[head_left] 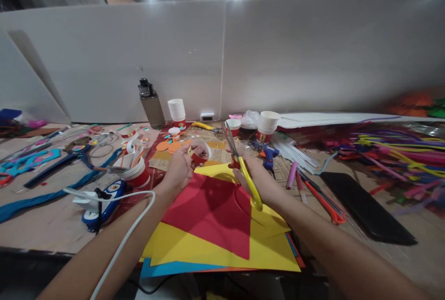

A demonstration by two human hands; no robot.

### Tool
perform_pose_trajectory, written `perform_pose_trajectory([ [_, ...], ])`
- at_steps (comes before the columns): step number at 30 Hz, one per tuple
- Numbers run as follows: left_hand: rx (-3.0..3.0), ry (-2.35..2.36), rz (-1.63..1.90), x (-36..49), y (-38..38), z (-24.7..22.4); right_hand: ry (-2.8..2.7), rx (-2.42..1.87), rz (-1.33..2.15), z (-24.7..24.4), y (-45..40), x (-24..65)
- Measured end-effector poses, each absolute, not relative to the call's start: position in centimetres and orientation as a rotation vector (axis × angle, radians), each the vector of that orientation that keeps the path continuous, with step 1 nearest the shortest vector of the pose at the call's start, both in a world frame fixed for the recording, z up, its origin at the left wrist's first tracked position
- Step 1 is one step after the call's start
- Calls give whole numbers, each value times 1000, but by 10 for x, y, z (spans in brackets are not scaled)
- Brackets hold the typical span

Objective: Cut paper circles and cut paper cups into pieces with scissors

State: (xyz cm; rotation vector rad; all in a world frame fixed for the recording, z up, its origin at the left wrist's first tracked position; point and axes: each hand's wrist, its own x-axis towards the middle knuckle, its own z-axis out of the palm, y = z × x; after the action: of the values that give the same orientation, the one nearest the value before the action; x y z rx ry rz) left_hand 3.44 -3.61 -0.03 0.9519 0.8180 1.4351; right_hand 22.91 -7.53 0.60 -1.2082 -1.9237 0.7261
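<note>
In my left hand (182,166) is a short cut paper cup (199,154), red and white, pinched at its left side. My right hand (255,175) is closed on a pair of scissors (247,175) with yellow handles, its metal blades pointing up and away. A small red bit shows by the right fingers, though I cannot tell what it is. Below both hands lies a red sheet (212,212) on top of yellow sheets (194,249), with a blue sheet (163,267) peeking out underneath. Orange paper discs (168,146) lie just beyond my left hand.
Stacked paper cups (268,124) and a blue glue gun (269,156) stand beyond the right hand. A bottle (152,105) leans at back left. A white cable (139,219) crosses my left forearm near a blue power strip (107,202). Pipe cleaners (399,156) and a black slab (366,207) lie right.
</note>
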Motion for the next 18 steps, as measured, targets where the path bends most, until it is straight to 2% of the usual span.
perform_pose_trajectory([
  [7, 962, 804, 1447, 31, -30, -11, -2064, -1333, 546, 9, -73, 228],
  [18, 1010, 728, 1455, 30, -26, -17, -2149, -1273, 700, 8, -72, 228],
])
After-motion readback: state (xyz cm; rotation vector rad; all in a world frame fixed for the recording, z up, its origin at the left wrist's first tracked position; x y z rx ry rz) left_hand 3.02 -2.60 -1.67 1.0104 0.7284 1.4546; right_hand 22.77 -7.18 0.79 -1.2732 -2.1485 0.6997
